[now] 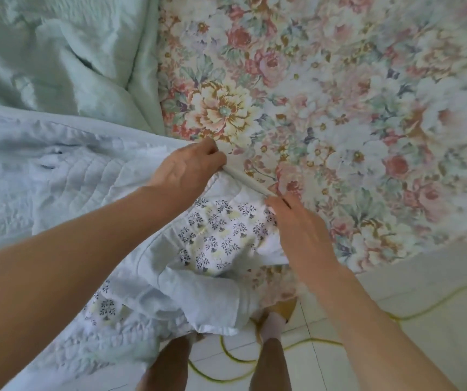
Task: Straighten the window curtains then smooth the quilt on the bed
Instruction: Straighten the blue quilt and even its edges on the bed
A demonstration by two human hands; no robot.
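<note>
A pale blue-green quilt (57, 170) lies crumpled over the left half of the bed, its underside printed with small dark sprigs (221, 232). Its hem is stretched taut between my two hands. My left hand (187, 167) is shut on the hem at the upper end. My right hand (300, 230) pinches the same hem lower down, near the bed's front edge. Part of the quilt hangs off the bed over my legs. No curtains are in view.
A floral bedsheet (339, 94) covers the uncovered right part of the bed. Below is a pale tiled floor (438, 320) with a yellow cord (305, 345) looping across it by my feet.
</note>
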